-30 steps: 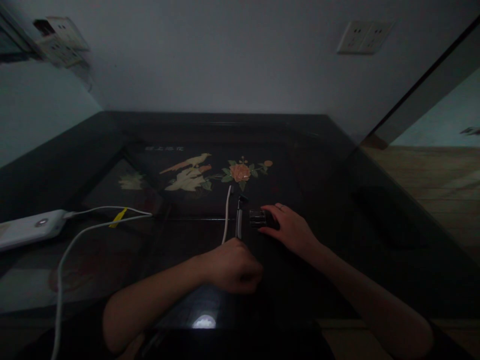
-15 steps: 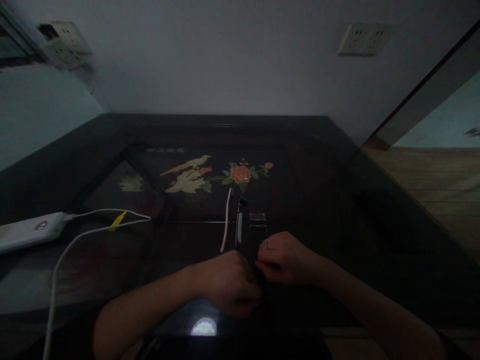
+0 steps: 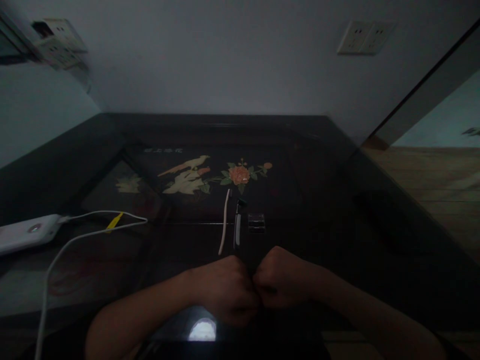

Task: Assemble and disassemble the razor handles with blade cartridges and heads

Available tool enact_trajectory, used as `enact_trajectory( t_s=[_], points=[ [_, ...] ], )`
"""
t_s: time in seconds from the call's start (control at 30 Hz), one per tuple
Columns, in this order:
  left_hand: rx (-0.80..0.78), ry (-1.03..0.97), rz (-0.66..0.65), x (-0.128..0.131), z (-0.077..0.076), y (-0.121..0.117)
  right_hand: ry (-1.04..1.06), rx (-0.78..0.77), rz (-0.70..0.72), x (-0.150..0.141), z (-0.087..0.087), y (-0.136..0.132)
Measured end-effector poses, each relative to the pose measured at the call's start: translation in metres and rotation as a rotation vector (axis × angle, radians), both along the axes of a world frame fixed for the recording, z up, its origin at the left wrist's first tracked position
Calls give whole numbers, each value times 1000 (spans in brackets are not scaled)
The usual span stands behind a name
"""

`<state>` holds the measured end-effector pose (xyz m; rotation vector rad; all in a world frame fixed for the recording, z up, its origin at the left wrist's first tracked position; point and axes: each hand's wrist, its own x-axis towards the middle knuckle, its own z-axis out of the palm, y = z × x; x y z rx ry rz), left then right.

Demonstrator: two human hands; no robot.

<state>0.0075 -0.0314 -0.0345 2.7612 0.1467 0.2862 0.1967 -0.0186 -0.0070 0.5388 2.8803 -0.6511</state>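
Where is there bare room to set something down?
Between the white cable and the toothbrush, and between the flower picture and the wall. Crowded: toothbrush, razor and clear case beyond the left hand and right hand. Right side: too dark to tell.

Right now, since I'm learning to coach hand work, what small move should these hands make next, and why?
Probably ease the right hand slightly away from the left hand: both are curled and meet, or nearly so, with nothing visibly held, while the toothbrush, razor and small clear case lie side by side just beyond them.
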Motion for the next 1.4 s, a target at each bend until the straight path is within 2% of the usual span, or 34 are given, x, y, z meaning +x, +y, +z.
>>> enact_trajectory(
  t_s=[0.7, 1.13, 1.4],
  points=[
    [2, 15, 14, 1, 1, 1, -25, -63, -107, -1, 3, 0],
    [20, 12, 22, 1, 3, 1, -12, -73, -107, -1, 5, 1],
    [19, 13, 42, 0, 0, 1, 13, -80, -96, 1, -2, 2]
  ],
)
